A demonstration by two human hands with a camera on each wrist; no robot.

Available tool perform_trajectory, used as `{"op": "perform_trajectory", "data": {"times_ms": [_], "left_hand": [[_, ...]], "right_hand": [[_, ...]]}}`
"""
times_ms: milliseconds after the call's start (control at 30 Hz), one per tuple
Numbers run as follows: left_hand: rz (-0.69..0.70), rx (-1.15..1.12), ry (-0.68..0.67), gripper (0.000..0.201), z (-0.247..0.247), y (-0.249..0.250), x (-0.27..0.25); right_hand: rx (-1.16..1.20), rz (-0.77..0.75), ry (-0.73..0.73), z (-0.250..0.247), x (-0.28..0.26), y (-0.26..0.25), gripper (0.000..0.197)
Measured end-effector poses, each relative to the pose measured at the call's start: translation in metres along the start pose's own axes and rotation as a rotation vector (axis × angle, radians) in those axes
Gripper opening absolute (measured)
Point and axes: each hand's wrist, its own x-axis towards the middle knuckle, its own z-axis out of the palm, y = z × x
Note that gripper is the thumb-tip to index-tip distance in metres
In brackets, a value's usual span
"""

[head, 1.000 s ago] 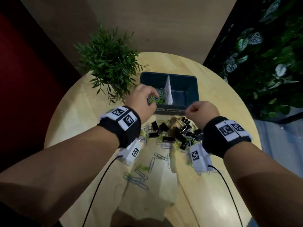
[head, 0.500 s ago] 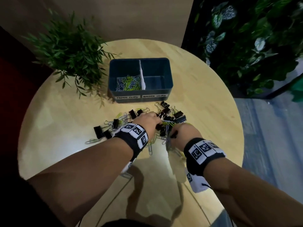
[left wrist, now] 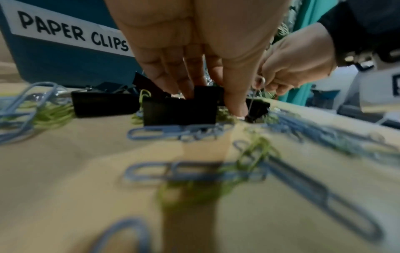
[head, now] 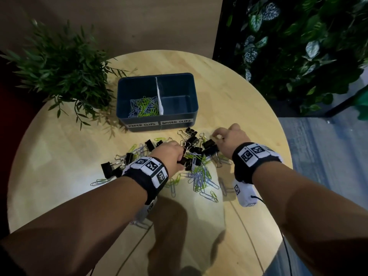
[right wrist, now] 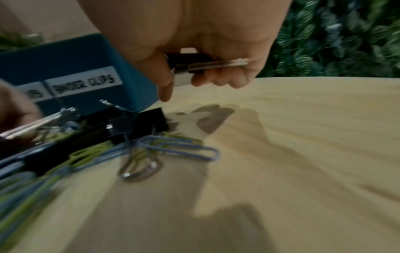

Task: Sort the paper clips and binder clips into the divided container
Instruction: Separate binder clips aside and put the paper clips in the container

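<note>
A dark blue divided container (head: 196,96) stands at the back of the round table. Its left compartment, labelled PAPER CLIPS, holds blue and green paper clips (head: 145,108); the right one, labelled BINDER CLIPS, holds nothing I can see. In front lies a mixed pile of black binder clips (head: 191,140) and loose paper clips (head: 201,176). My left hand (head: 180,160) is down in the pile, thumb and fingers pinching a black binder clip (left wrist: 207,95). My right hand (head: 216,134) hovers at the pile's right edge, fingers curled round another binder clip (right wrist: 194,63) with silver handles.
A potted green plant (head: 65,66) stands left of the container on the wooden table (head: 59,156). A leafy wall (head: 298,46) runs along the right. Bare wood lies right of the pile and along the near edge, where cables trail from both wrists.
The left hand came back from over the paper-clip compartment into the pile. The right hand dipped into the pile, then moved out to its right edge.
</note>
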Motion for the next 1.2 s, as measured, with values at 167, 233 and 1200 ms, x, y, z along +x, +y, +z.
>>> {"op": "perform_trajectory", "data": {"times_ms": [167, 233, 1200], "left_hand": [[-0.043, -0.162, 0.189, 0.030, -0.022, 0.010, 0.003], [-0.014, -0.172, 0.219, 0.028, -0.031, 0.021, 0.010], [0.049, -0.069, 0.091, 0.040, -0.004, 0.048, 0.068]], "right_hand": [[-0.036, -0.050, -0.132, 0.014, 0.001, -0.015, 0.059], [-0.090, -0.055, -0.102, 0.016, 0.002, -0.016, 0.059], [-0.113, -0.151, 0.139, 0.016, -0.030, 0.033, 0.027]]}}
